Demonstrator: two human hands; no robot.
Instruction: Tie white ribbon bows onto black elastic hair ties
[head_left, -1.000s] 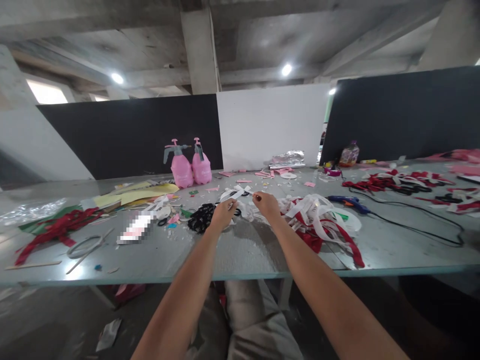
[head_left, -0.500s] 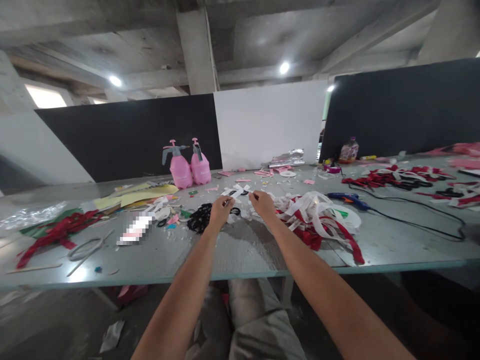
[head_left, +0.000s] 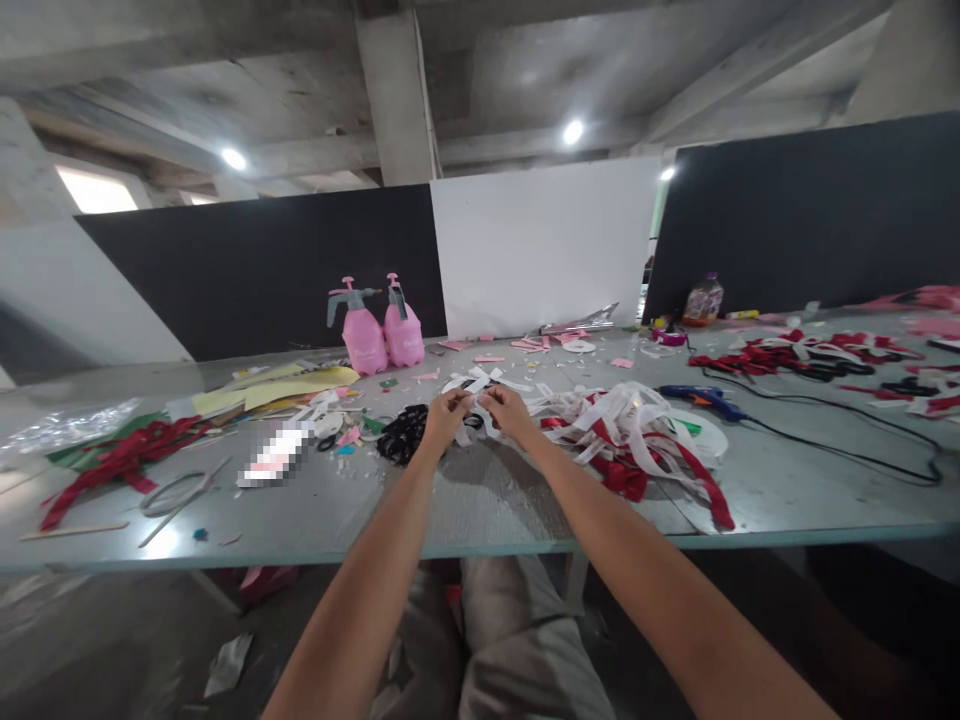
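Ribbon (head_left: 475,389), a short white bit, is right between your left fingers (head_left: 452,402) and your right fingers (head_left: 496,400), held over the bench (head_left: 337,510). Left ones look pinched on it. Right ones are bunched up at the same spot, basically next to the left, but I honestly can't tell if they've got their own grip or are just pressing on it. My read: you're at the fiddly two-handed part, working the strip between both sets of fingers. Next move probably calls for keeping the left pinch steady and letting the right do small adjustments, no big tugs. You've got a black bundle (head_left: 401,435) just left of your left fingers and a red and white ribbon heap (head_left: 637,440) to the right of your right ones, so I'd keep your wrists off both. Blue glue gun (head_left: 705,400) is further right, well apart from your fingers, cord trailing away beyond it.
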